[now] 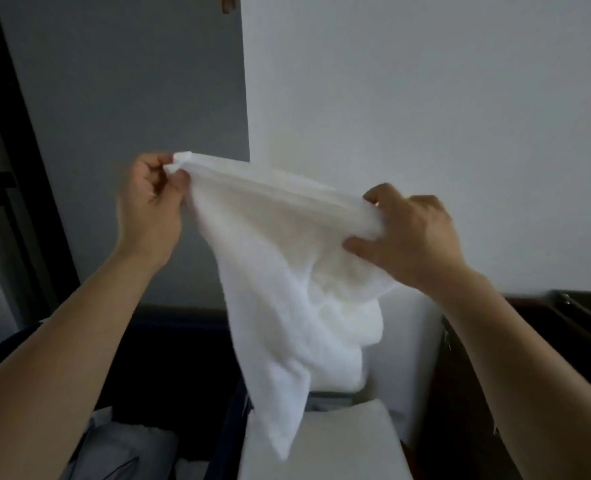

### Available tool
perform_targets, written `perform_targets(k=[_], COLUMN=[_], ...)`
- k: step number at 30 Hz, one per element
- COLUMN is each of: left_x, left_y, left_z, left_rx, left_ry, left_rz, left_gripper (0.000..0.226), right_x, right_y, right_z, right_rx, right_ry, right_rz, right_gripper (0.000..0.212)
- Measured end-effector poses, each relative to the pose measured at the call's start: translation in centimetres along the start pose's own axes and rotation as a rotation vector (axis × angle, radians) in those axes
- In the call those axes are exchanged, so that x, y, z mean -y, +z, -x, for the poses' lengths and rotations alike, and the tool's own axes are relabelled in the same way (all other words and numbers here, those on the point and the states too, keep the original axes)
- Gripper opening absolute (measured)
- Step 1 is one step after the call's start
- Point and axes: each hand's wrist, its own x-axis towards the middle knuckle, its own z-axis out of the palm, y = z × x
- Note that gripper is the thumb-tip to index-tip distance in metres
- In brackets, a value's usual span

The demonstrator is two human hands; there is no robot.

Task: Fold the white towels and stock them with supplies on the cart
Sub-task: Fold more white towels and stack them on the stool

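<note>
A white towel [280, 278] hangs in the air in front of a white wall, stretched along its top edge between both hands. My left hand [150, 206] pinches the upper left corner with thumb and curled fingers. My right hand [408, 233] grips the bunched upper right edge, thumb underneath. The towel's lower part droops loosely down over a stack of white folded linen [321, 441] below.
A dark blue bin [169, 362] sits at the lower left with pale bagged items [127, 452] inside. A dark wooden cart edge [467, 393] with a metal rail [585, 313] stands at the right. A dark door frame [6, 174] runs down the left side.
</note>
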Motion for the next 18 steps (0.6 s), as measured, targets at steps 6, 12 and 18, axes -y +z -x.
perform_targets(k=[6,12,18], left_x=[7.7,11.9,14.5], left_y=[1.6,3.0,3.4], left_z=[5.2,11.6,16.9], left_rx=[0.034,0.130,0.229], left_ry=[-0.286,-0.481,-0.557], left_rz=[-0.082,-0.101,-0.101], left_gripper=[0.008,0.014,0.022], right_x=[-3.9,-5.5,-7.3], right_y=[-1.2,-0.3,2.5], right_z=[4.9,10.6,16.2], right_rx=[0.326,0.627,0.896], right_ry=[0.305,0.328,0.396], right_rz=[-0.155,-0.399,-0.248], right_gripper=[0.021,0.040,0.024])
